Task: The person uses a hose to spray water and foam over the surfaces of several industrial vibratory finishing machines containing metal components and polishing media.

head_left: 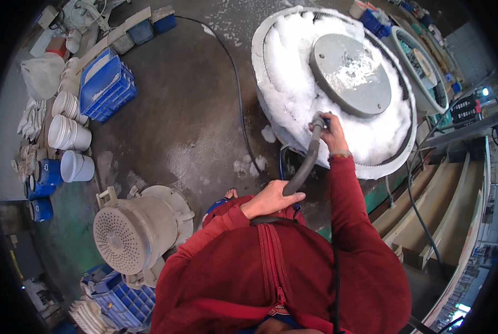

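A thick grey hose (309,162) runs up from my waist toward a round machine tub. My left hand (271,199) is wrapped round its lower part, the thumb lying to the right. At the hose's far end, my right hand (333,137) grips the nozzle (318,121), its fingers partly hiding it. The nozzle is over the near edge of a thick white, foam-like mass (293,83) that fills the ring around a flat grey disc (352,72). The tub's pale rim (258,53) shows at the left.
A black cable (235,72) crosses the wet floor left of the tub. At the left stand blue crates (108,92), white buckets (71,133) and blue drums (48,172). A perforated drum (127,234) lies near my left arm. Curved wooden channels (433,195) stand at the right.
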Demonstrator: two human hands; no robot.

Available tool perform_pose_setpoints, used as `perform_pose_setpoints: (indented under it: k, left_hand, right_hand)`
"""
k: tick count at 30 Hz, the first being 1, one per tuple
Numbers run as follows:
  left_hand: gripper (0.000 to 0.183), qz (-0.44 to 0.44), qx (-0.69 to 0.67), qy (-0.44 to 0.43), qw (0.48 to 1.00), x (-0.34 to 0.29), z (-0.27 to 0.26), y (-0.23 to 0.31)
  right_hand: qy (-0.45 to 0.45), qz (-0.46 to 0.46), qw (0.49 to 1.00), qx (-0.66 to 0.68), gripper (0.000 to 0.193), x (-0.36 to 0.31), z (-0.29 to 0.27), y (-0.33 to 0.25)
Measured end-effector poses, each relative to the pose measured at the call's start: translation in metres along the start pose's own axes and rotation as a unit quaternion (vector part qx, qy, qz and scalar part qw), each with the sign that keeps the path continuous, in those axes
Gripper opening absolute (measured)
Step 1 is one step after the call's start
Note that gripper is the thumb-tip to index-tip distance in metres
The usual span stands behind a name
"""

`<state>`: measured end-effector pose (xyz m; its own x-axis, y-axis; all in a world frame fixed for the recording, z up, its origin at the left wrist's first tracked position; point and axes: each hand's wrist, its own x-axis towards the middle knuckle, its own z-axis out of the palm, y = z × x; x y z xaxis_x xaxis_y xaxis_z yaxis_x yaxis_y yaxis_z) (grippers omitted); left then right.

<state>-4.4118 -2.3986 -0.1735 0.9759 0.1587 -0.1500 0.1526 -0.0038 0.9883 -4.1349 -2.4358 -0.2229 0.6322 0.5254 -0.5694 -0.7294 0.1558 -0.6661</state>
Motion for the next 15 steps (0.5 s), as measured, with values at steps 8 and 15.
perform_pose_setpoints:
  k: [8, 15]
  left_hand:
    - [0.043, -0.106, 0.024, -0.081, 0.991, -0.071, -0.037, -0.029]
    - [0.038, -0.204, 0.035, 0.041, 0.978, -0.159, -0.077, -0.086]
  right_hand:
    - [0.111, -0.071, 0.990, 0.053, 0.022, -0.076, -0.023, 0.083]
    - [0.106, -0.085, 0.991, -0.002, 0.032, -0.076, 0.052, 0.178]
